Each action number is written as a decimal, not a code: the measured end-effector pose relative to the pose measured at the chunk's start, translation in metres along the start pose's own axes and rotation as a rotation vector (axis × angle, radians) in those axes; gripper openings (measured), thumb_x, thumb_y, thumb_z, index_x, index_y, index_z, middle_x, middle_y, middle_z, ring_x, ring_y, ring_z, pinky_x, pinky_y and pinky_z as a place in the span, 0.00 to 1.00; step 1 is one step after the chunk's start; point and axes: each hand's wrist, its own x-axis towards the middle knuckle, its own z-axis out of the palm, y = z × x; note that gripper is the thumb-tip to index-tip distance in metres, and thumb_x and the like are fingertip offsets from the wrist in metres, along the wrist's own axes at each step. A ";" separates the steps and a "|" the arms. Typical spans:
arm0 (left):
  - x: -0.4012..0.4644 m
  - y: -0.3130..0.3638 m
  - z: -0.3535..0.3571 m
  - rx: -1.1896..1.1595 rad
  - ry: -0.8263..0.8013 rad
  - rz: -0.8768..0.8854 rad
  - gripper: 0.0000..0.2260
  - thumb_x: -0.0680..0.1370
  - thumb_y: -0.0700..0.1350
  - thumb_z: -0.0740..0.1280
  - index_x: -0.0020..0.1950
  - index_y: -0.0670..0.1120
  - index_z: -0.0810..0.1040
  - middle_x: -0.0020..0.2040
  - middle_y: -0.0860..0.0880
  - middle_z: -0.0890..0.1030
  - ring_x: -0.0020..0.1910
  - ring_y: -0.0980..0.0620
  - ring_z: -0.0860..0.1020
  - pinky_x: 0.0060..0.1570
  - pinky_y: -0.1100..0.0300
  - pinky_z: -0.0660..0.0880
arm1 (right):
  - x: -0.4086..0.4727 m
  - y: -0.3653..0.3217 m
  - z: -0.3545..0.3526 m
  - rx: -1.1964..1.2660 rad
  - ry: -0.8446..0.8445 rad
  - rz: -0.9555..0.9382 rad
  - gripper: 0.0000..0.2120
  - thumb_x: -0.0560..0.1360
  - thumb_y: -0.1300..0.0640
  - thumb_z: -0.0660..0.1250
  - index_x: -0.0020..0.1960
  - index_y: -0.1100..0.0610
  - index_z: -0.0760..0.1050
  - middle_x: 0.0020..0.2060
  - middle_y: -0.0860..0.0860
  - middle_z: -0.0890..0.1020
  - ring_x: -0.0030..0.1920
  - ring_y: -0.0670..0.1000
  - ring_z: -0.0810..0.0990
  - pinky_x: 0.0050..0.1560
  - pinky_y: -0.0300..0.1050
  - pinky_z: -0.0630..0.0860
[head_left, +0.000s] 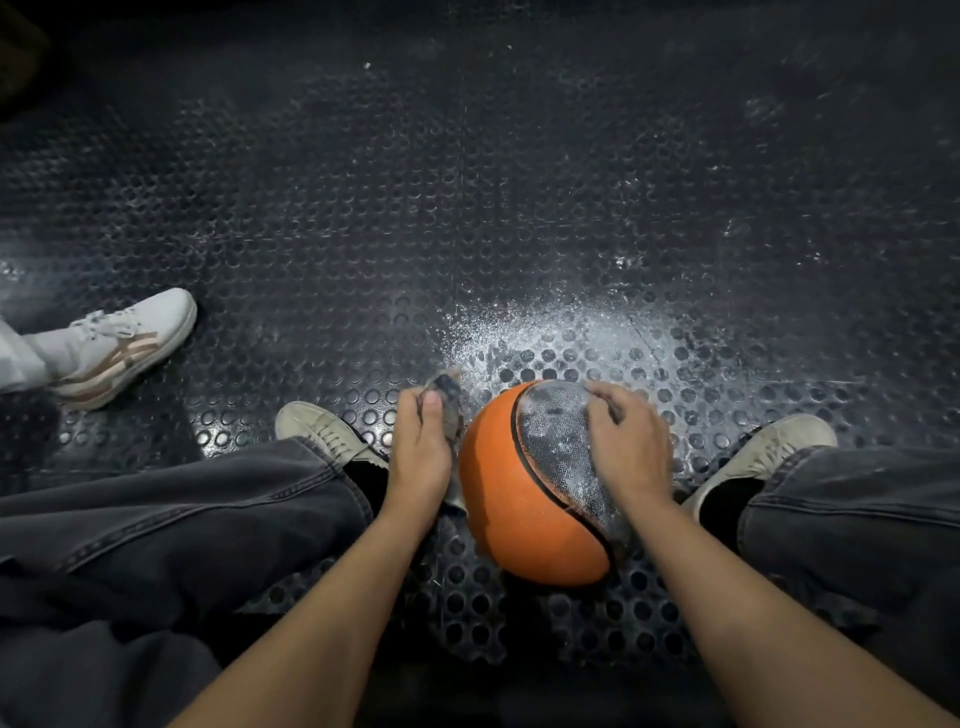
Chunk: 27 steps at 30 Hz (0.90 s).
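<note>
An orange basketball (511, 504) stands on the floor between my two feet. One panel (553, 447) of it is grey, patterned and dusted white, and its lower edge looks lifted. My right hand (628, 441) lies on that panel with its fingers bent over the panel's far edge, gripping the ball. Just left of the ball, my left hand (421, 441) pinches a ragged grey strip (448, 391) between thumb and fingers. The strip runs down past the palm beside the ball. I cannot tell whether it is cloth or peeled skin.
The floor is black studded rubber (467, 208), with white dust (561, 332) spread just beyond the ball. My shoes (322, 431) (769, 452) and dark trouser legs flank the ball. Another person's white sneaker (124, 348) is at the left.
</note>
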 end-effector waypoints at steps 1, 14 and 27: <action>0.005 0.004 -0.004 0.027 0.009 0.022 0.09 0.84 0.49 0.53 0.49 0.47 0.69 0.42 0.52 0.74 0.39 0.57 0.72 0.38 0.60 0.68 | 0.001 0.001 0.001 0.010 -0.004 0.004 0.08 0.72 0.37 0.55 0.48 0.34 0.70 0.51 0.42 0.77 0.48 0.52 0.78 0.61 0.64 0.75; 0.007 0.010 -0.002 0.495 -0.371 0.362 0.11 0.78 0.43 0.67 0.60 0.46 0.81 0.61 0.55 0.76 0.58 0.57 0.74 0.62 0.60 0.68 | -0.005 0.004 0.007 -0.105 0.032 -0.058 0.04 0.81 0.52 0.61 0.47 0.49 0.72 0.50 0.43 0.72 0.50 0.48 0.72 0.63 0.57 0.73; 0.008 0.017 0.009 0.612 -0.368 0.438 0.06 0.78 0.40 0.67 0.48 0.44 0.84 0.48 0.51 0.81 0.45 0.52 0.77 0.52 0.54 0.74 | -0.009 0.003 0.006 -0.119 0.034 -0.048 0.07 0.79 0.51 0.59 0.43 0.48 0.70 0.48 0.43 0.74 0.48 0.49 0.73 0.61 0.56 0.72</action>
